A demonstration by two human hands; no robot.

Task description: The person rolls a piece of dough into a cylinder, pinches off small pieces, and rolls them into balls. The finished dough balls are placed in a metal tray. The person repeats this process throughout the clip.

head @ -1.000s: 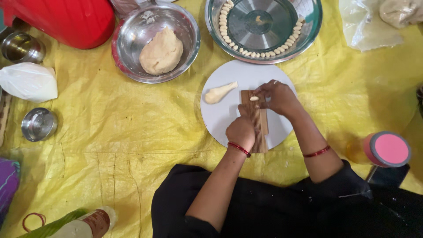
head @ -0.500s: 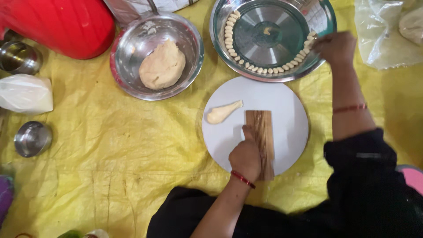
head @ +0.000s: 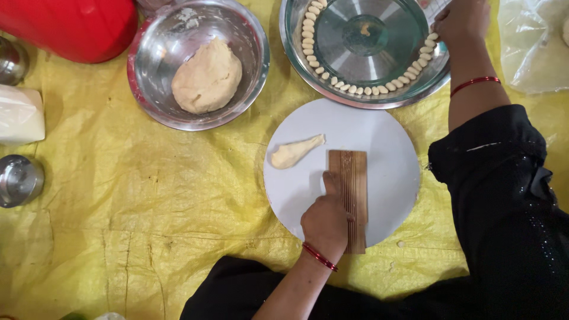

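My left hand (head: 325, 220) rests on a ridged wooden board (head: 351, 178) that lies on a round white plate (head: 391, 154), thumb along the board's left edge. A cone-shaped piece of dough (head: 294, 152) lies on the plate to the left of the board. My right hand (head: 459, 22) reaches to the right rim of a large steel tray (head: 296, 44), where several small shaped dough pieces (head: 361, 90) line the rim. What the fingers of that hand hold is hidden. A steel bowl (head: 148, 77) holds a big lump of dough (head: 206, 78).
Everything sits on a yellow plastic sheet (head: 118, 207). A red container (head: 71, 24) stands at the top left, a white packet (head: 21, 115) and small steel cups (head: 18, 181) at the left edge, a clear plastic bag (head: 533, 41) at the top right.
My right hand left the wooden board and moved up to the steel tray's right rim. My left hand stays on the board. The view has shifted closer.
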